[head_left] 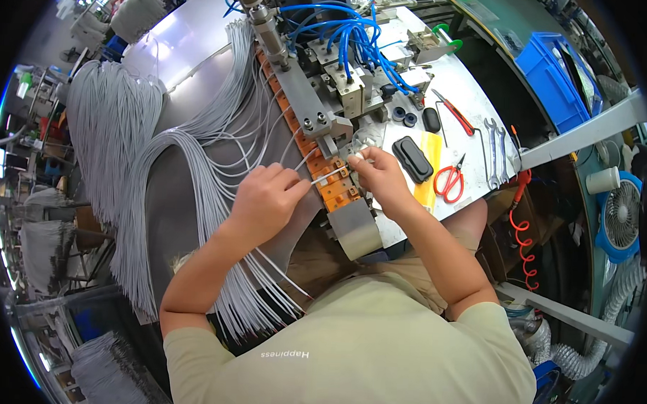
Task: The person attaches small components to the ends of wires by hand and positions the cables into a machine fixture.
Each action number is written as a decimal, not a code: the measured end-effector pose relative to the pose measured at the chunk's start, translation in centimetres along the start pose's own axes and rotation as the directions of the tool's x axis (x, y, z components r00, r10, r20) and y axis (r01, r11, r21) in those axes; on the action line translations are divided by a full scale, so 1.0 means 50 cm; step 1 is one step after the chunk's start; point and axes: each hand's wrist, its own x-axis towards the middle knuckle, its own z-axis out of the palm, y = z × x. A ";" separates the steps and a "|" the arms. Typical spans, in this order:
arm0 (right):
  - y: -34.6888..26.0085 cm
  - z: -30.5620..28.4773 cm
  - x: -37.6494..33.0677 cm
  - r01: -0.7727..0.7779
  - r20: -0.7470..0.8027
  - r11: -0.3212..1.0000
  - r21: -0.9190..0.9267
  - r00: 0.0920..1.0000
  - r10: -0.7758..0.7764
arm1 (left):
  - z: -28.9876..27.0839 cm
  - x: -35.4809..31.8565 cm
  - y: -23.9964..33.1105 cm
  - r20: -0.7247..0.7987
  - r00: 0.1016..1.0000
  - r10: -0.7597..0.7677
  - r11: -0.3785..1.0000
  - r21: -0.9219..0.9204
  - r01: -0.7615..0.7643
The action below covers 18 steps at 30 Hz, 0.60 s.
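Note:
A thin whitish cable [328, 176] stretches across an orange fixture block [340, 191] at the near end of a machine. My left hand [265, 200] pinches the cable just left of the block. At its other end, my right hand [383, 179] is closed, thumb and fingertips together; a small pale bit shows at the tips, too small to name. The orange blocks run in a row [287, 114] along the machine's left side, with several grey cables leading into them. Beside my left forearm hangs a thick bundle of grey cables [197, 158].
Blue air tubes [351, 32] top the machine [349, 89]. Right of it lie red-handled scissors [449, 182], a black case [412, 159], a yellow cloth [430, 150], wrenches [492, 151] and a red-handled tool [455, 112]. Another cable bundle [109, 130] hangs left. A blue bin [556, 82] stands far right.

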 end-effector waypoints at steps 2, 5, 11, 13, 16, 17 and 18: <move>0.005 -0.015 -0.002 -0.013 0.014 1.000 0.024 1.000 0.013 | -0.048 -0.020 -0.012 -0.011 0.999 -0.053 0.998 -0.046 0.053; 0.013 -0.061 -0.015 0.176 -0.168 0.984 0.025 0.971 -0.170 | -0.101 -0.101 -0.069 0.011 0.978 -0.207 0.976 -0.070 0.207; 0.019 -0.086 -0.040 0.130 -0.143 0.989 0.077 0.983 -0.118 | -0.113 -0.247 -0.132 -0.037 0.979 -0.201 0.967 0.155 0.204; 0.020 -0.089 -0.037 0.123 -0.124 0.991 0.052 0.985 -0.116 | -0.113 -0.260 -0.137 -0.076 0.975 -0.207 0.952 0.212 0.219; 0.017 -0.082 -0.037 0.130 -0.070 0.989 0.066 0.990 -0.125 | -0.122 -0.279 -0.135 -0.048 0.981 -0.189 0.957 0.215 0.195; 0.017 -0.081 -0.039 0.131 -0.057 0.989 0.075 0.990 -0.127 | -0.133 -0.268 -0.127 0.008 0.988 -0.157 0.972 0.179 0.153; 0.014 -0.082 -0.041 0.132 -0.056 0.989 0.072 0.990 -0.128 | -0.137 -0.258 -0.118 0.063 0.991 -0.120 0.984 0.139 0.111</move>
